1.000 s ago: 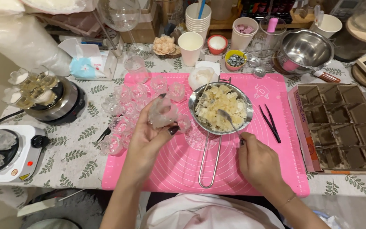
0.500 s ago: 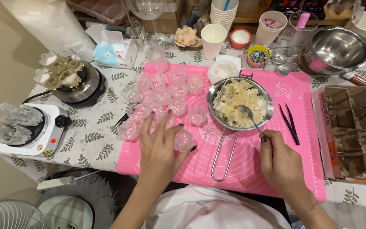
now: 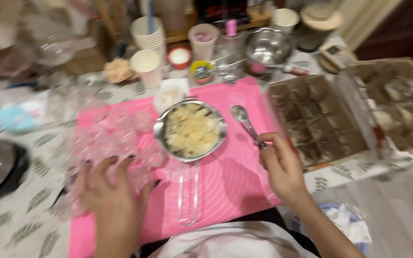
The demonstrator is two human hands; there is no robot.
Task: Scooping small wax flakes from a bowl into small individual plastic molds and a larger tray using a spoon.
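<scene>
Brown compartmented cardboard boxes (image 3: 354, 114), right.

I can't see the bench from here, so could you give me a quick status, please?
Left hand flat on clear small cups. Right hand holds spoon, lifted beside metal strainer. Nothing between them.

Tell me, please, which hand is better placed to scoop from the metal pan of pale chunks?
The right hand, most likely: it already holds the spoon just beside the pan. The left hand lies spread over the clear cups, holding no tool.
</scene>
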